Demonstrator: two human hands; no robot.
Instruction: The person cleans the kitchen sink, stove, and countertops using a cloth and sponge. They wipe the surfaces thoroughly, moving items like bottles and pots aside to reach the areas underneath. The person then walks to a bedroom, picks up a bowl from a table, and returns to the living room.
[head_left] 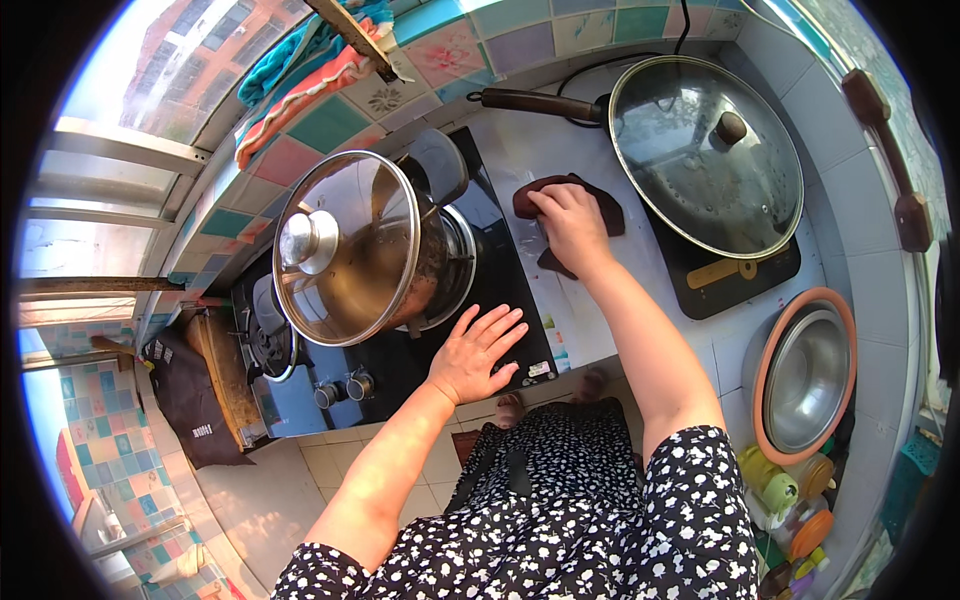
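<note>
My right hand [570, 222] presses a dark brown cloth [605, 208] onto the white counter [570, 320] between the gas stove and the frying pan. Its fingers are bent over the cloth's left part. My left hand [475, 355] is held flat with fingers spread over the front right part of the black glass gas stove [495, 270], with nothing in it. Just left of that hand, a pot [425, 260] sits on the right burner. Its glass lid [350, 245] has a steel knob and hides most of the pot.
A frying pan [625, 110] with a glass lid rests on a black induction cooker [735, 285] at the right. Steel and orange basins [850, 350] are stacked nearby, above several bottles [775, 485]. Towels [300, 100] hang by the window; a wooden board [225, 375] stands left of the stove.
</note>
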